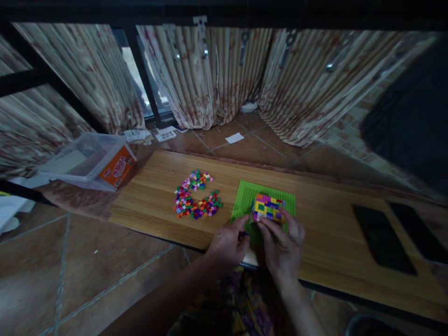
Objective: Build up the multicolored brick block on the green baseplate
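A block built of small multicoloured toy bricks (pixel 268 207) sits on a green studded baseplate (pixel 241 198). My right hand (pixel 285 242) grips it from the front and right, thumb along the near edge and fingers over the right side. My left hand (pixel 227 245) is closed at the block's near left corner, index finger reaching toward it. Something small and dark shows by its curled fingers, too blurred to name. Left of the baseplate lies a loose heap of coloured bricks (pixel 187 203), spread in a curved shape.
The long wooden table (pixel 325 224) carries two dark flat rectangles (pixel 383 238) at its right end. Beyond its left end stands a clear plastic bin (pixel 87 161) with an orange label. Papers (pixel 166 135) lie on the tiled floor before striped curtains (pixel 224 79). A dark shape (pixel 413 112) fills the upper right.
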### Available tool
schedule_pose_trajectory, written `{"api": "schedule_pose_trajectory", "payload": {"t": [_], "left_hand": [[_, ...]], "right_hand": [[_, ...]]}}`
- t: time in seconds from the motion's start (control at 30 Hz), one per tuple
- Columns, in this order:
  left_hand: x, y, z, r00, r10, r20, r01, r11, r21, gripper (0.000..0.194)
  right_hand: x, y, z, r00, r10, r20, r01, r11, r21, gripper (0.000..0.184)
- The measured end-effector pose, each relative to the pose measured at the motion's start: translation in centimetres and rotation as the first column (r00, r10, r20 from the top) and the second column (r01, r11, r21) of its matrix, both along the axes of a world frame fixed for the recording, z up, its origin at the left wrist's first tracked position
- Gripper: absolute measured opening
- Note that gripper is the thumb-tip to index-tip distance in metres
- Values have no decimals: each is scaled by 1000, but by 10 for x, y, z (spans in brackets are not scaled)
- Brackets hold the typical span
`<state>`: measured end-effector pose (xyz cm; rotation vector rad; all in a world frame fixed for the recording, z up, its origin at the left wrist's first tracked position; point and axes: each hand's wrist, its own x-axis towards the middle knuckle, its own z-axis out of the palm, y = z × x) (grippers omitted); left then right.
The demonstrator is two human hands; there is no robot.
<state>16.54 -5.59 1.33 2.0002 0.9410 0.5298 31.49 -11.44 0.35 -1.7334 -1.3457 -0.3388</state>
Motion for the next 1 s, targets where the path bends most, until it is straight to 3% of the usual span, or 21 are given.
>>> {"api": "schedule_pose_trajectory", "payload": {"t": [0.2, 0.3, 0.43, 0.57, 0.8, 1.0], "left_hand": [[-27, 2, 0, 994, 111, 16, -109, 991, -77, 24], [-47, 8, 2, 987, 158, -5, -158, 987, -25, 11], [-75, 18, 5, 970, 242, -35, -239, 967, 91, 13], [-97, 30, 3, 939, 342, -33, -330, 925, 186, 18], [-125, 44, -5, 903, 427, -42, -402, 876, 268, 20], [-134, 59, -5, 888, 460, -7, -438, 851, 288, 18]], "right_hand": [[-3, -28, 5, 991, -54, -122, 60, 997, 48, 14], [-16, -36, 7, 981, 45, -191, -45, 999, 5, 17], [-45, -28, 6, 942, 240, -236, -265, 961, -81, 19], [-69, 8, 4, 914, 335, -226, -375, 913, -160, 21], [-79, 88, 6, 924, 337, -178, -377, 877, -298, 24], [-71, 155, 2, 970, 226, -88, -243, 889, -387, 27]]}}
